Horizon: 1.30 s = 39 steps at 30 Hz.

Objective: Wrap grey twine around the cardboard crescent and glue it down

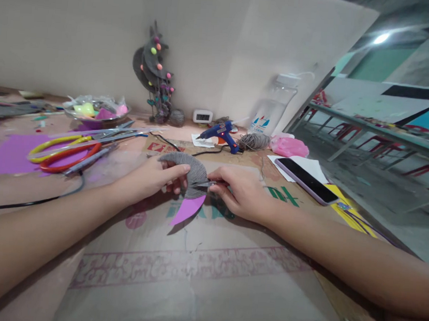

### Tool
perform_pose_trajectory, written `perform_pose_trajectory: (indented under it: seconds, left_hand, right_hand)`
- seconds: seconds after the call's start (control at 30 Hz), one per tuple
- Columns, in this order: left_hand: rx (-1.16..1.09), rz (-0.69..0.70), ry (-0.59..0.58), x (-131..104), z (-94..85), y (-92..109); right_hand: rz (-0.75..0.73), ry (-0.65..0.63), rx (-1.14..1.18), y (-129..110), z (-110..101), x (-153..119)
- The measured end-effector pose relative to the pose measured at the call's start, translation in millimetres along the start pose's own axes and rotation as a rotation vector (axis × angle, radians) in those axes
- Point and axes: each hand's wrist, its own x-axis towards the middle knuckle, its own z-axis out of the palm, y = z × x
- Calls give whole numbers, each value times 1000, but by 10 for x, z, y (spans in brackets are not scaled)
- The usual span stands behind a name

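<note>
Printed cardboard [191, 304] lies beneath the left hand [157, 177], which holds a grey crescent [196, 173], and the right hand [240, 188], pinching a thin piece [206, 183] against it.

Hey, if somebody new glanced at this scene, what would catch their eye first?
Probably the gray yarn-wrapped crescent with its purple tip, mid-picture in the grip of the left hand, while the right hand pinches a small gray piece at its edge. Next, likely the dark decoration dotted with bright balls, against the wall behind, and the blue glue gun lying just beyond the hands.
</note>
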Motion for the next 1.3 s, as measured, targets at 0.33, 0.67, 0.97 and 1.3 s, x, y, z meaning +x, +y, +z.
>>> perform_pose_trajectory:
  seconds: [0.33,0.67,0.97,1.3]
  left_hand:
    - [2,25,-4,16,-4,-38]
    - [65,36,-20,-19,11,37]
    - [67,28,-13,-2,7,20]
    - [58,32,-16,20,-9,-32]
  right_hand:
    - [-36,6,-5,-12,-23,16]
    - [-131,50,-75,-30,-20,55]
    - [-195,50,-91,20,-8,30]
    - [-188,13,-81,20,-10,19]
